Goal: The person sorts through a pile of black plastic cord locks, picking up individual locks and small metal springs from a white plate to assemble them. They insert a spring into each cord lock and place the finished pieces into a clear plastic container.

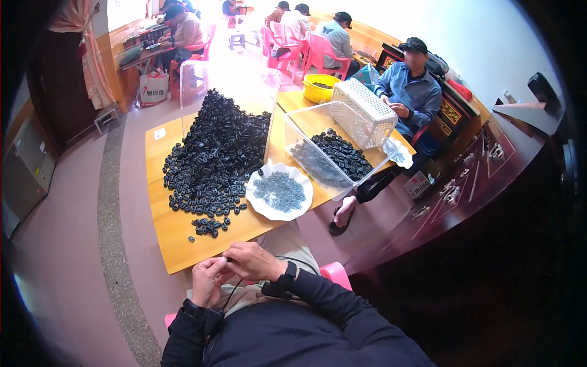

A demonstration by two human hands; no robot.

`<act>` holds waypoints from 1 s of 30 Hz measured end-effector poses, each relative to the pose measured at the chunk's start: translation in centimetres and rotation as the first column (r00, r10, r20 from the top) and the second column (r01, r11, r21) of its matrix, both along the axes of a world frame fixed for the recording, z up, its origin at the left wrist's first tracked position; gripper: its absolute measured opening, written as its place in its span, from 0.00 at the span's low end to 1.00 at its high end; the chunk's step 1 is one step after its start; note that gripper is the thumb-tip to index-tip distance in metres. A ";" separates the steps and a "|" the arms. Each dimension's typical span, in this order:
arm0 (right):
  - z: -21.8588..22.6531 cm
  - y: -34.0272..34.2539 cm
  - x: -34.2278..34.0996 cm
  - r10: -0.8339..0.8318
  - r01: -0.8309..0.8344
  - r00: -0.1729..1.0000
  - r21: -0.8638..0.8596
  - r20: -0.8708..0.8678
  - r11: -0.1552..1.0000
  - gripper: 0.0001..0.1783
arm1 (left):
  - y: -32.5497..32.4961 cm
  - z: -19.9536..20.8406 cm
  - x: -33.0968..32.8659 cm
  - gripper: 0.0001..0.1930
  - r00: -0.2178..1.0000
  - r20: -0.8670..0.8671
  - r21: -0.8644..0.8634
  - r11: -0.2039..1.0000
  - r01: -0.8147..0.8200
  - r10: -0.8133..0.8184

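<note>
My left hand (209, 281) and my right hand (254, 262) meet above my lap, just off the table's near edge. Between their pinched fingertips is a small black part (230, 259), mostly hidden by the fingers. Beyond them a big heap of black oval parts with holes (214, 147) spills over the wooden table, and a few loose ones lie at its near end. To the right of the heap stands a white scalloped plate (257, 208) bearing many small grey pieces, too small to name.
A clear plastic bin (312, 180) with more black parts stands right of the plate. Behind it are a white perforated basket (367, 116) and a yellow basin (318, 92). A person in a blue shirt (409, 92) sits at the right. Other people sit on pink chairs farther back.
</note>
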State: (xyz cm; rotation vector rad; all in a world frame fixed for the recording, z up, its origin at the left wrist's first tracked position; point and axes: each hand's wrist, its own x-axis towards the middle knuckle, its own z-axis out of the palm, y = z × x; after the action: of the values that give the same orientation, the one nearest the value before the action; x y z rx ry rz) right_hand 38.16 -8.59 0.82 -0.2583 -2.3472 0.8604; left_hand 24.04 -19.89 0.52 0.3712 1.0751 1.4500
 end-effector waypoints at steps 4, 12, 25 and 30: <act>-0.1 -0.2 -0.1 -0.012 0.011 0.999 0.043 0.032 0.999 0.10 | -0.1 0.2 0.3 0.07 0.998 -0.052 -0.014 1.000 -0.020 0.019; -0.2 -0.3 -0.2 -0.021 0.021 1.000 0.062 0.006 0.998 0.09 | 0.0 0.4 0.3 0.07 0.996 -0.050 -0.003 0.998 -0.067 0.067; -0.1 -0.4 0.0 -0.003 0.001 0.999 0.044 0.048 0.999 0.08 | -0.1 -0.1 0.3 0.08 0.993 -0.103 0.000 0.998 -0.056 0.056; 0.3 -0.2 -0.1 0.008 -0.008 1.000 -0.006 -0.009 1.000 0.08 | 0.0 0.2 0.3 0.07 0.992 -0.100 0.017 0.997 -0.070 0.071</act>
State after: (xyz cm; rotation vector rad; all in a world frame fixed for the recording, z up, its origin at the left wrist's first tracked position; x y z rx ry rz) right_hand 38.07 -8.79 1.08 -0.2471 -2.3394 0.8716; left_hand 24.31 -19.85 0.70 0.4232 1.1693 1.5148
